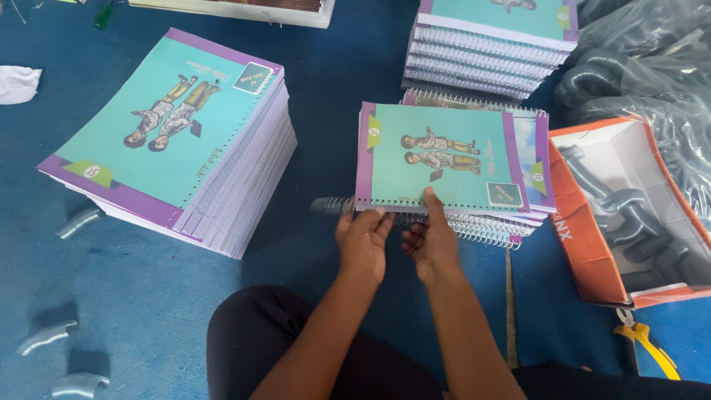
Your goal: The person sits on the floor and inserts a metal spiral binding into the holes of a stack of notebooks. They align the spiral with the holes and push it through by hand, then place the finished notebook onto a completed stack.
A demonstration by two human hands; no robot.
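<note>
Both hands are down at the near edge of the top notebook [438, 159], a teal-covered book with a purple border and a drawing of two figures on the front. It lies on a short pile of bound notebooks [535, 178] on the blue floor [148, 296], right in front of the person's dark-clad knees.

The left hand [363, 243] sits at the punched edge, fingers [374, 218] curled together around the wire spiral [331, 204], whose free end sticks out past the book's left corner. The right hand [428, 244] is just beside it: the thumb is laid flat on the cover near the row of holes, the other fingers tucked under the edge, so the hand is clamped on the notebook. The two hands nearly touch.

Off to the left stands a tall stack of unbound notebooks [174, 133], same teal cover, set at an angle, holes along its near-right edge. Behind the hands, at the top, a pile of finished spiral notebooks [489, 52] is stacked high.

To the right lies an open orange cardboard box [592, 244] with grey pipe elbows [629, 215] inside, and beyond it crinkled grey plastic bags [652, 67]. Yellow-handled pliers [648, 344] lie on the floor just under the box's near corner. Three loose grey pipe pieces [48, 337] rest on the floor at the lower left, well apart from the hands, and a scrap of white cloth [16, 83] lies at the far left edge.
</note>
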